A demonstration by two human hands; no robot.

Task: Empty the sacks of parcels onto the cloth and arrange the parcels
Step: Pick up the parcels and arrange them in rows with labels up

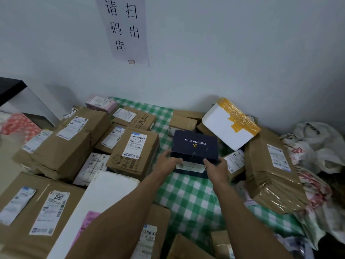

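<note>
Nearest the lens: two bare forearms reaching out over the green checked cloth (188,199). Left hand (166,161) and right hand (217,168) both clamped on the near edge of a dark blue box (195,144), fingers curled onto its two near corners; box lifted or tilted above a white-labelled parcel (190,168) just beneath, mid-cloth.

Progress, by the look of it: well along. Sacks (317,144) crumpled and slack at the right, apparently emptied. Brown cartons (63,144) packed in rows along the left, labels up. Right side not yet sorted: white foam box (222,128) with yellow tape tipped on edge against other cartons, tall taped carton (270,169) leaning, small parcels wedged between.

In the way: little bare cloth left, only the middle strip. Labelled carton (133,153) close at left, small labelled parcel (235,161) touching or nearly touching the right hand. Paper notice (124,28) on the wall behind.
</note>
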